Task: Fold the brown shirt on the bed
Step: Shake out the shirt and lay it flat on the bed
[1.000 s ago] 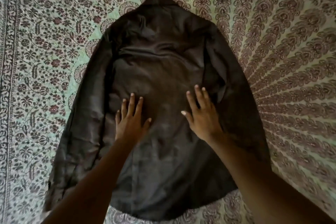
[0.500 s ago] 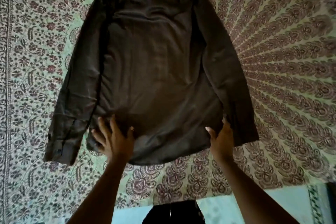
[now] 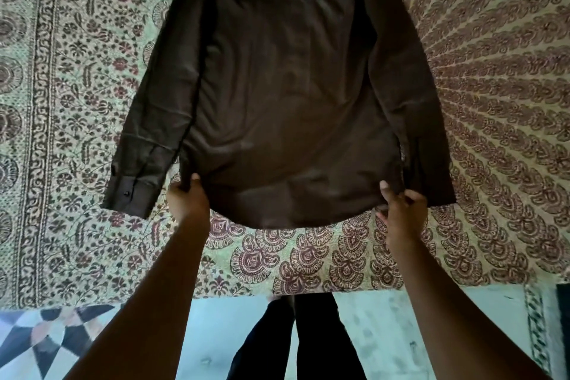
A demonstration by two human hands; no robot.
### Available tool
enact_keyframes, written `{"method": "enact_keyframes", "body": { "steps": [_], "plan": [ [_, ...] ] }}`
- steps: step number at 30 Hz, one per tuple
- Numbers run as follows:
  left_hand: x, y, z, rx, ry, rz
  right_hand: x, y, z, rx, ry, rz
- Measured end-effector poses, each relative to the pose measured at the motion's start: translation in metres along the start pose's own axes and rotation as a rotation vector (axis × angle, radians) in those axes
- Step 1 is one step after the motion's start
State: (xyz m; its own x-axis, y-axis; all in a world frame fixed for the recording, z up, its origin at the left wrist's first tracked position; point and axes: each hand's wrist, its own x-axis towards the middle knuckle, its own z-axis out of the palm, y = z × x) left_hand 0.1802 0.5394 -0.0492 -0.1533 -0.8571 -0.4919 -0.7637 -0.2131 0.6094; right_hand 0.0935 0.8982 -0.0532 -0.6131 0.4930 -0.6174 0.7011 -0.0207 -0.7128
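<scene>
Head view: looks down on a bed (image 3: 308,259) covered with a patterned spread, and on both forearms reaching out from the near edge.
Brown shirt (image 3: 287,102): lies flat on the spread in the middle of the bed, collar end at the far side and cut off by the top of the frame, hem at the near side.
Sleeves: both long sleeves run down alongside the body of the shirt; the left sleeve's cuff (image 3: 131,194) lies on the spread to the left of the hem and shows a small dark button; the right sleeve ends just right of the right hand.
Left hand (image 3: 188,197): fingers curled round the near left corner of the hem, thumb on top of the cloth, gripping it.
Right hand (image 3: 401,210): fingers bent and pinching the near right corner of the hem, just beside the right cuff.
Hem: stretched between the two hands, curving toward the near side in the middle.
Spread: green ground with dark red floral print; a fan of paisley shapes spreads from under the shirt to the right, and a bordered strip runs along the left.
Floor (image 3: 385,333): pale blue-green below the near edge of the bed, with a checkered rug (image 3: 46,339) at the near left.
Person's legs (image 3: 296,339): in dark trousers, standing at the near edge of the bed between the forearms.
</scene>
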Motion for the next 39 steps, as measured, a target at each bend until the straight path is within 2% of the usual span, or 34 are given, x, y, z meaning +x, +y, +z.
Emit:
{"method": "enact_keyframes", "body": {
  "steps": [4,8,11,14,17,19,21,24,29,30,31,33,34,37,39],
  "plan": [
    [-0.01,-0.015,0.003,-0.17,-0.025,-0.133,0.0,-0.002,0.005,0.005,0.054,0.131],
    [-0.032,-0.029,0.006,-0.447,-0.365,-0.351,-0.02,0.001,0.015,-0.15,0.029,0.234],
    [-0.057,-0.036,0.014,-0.458,-0.551,-0.377,-0.039,0.011,0.027,-0.189,-0.005,0.169],
    [-0.071,-0.039,0.024,-0.538,-0.548,-0.407,-0.049,0.015,0.037,-0.083,-0.067,0.198],
    [-0.077,-0.04,0.032,-0.633,-0.583,-0.497,-0.054,0.022,0.043,0.092,-0.032,0.335],
    [-0.084,-0.039,0.035,-0.668,-0.623,-0.54,-0.061,0.026,0.05,0.216,-0.083,0.396],
    [-0.093,-0.041,0.034,-0.63,-0.649,-0.491,-0.066,0.029,0.054,0.23,-0.121,0.364],
    [-0.108,-0.046,0.034,-0.362,-0.563,-0.347,-0.068,0.038,0.054,0.154,-0.104,0.292],
    [-0.127,-0.049,0.027,-0.163,-0.499,-0.404,-0.07,0.048,0.042,-0.004,-0.086,0.35],
    [-0.132,-0.05,0.023,-0.06,-0.478,-0.308,-0.072,0.044,0.039,-0.056,-0.071,0.34],
    [-0.135,-0.049,0.02,0.106,-0.433,-0.137,-0.074,0.038,0.037,-0.188,-0.013,0.284],
    [-0.139,-0.043,0.016,0.391,-0.333,0.22,-0.078,0.029,0.032,-0.503,0.172,0.005],
    [-0.137,-0.035,0.018,0.458,-0.31,0.385,-0.08,0.023,0.032,-0.571,0.223,-0.19],
    [-0.114,-0.015,0.041,0.587,-0.343,0.884,-0.064,0.02,0.043,-0.703,0.113,-0.71],
    [-0.094,-0.007,0.061,0.717,-0.459,1.073,-0.045,0.019,0.057,-0.89,-0.036,-0.873]
  ]
}}
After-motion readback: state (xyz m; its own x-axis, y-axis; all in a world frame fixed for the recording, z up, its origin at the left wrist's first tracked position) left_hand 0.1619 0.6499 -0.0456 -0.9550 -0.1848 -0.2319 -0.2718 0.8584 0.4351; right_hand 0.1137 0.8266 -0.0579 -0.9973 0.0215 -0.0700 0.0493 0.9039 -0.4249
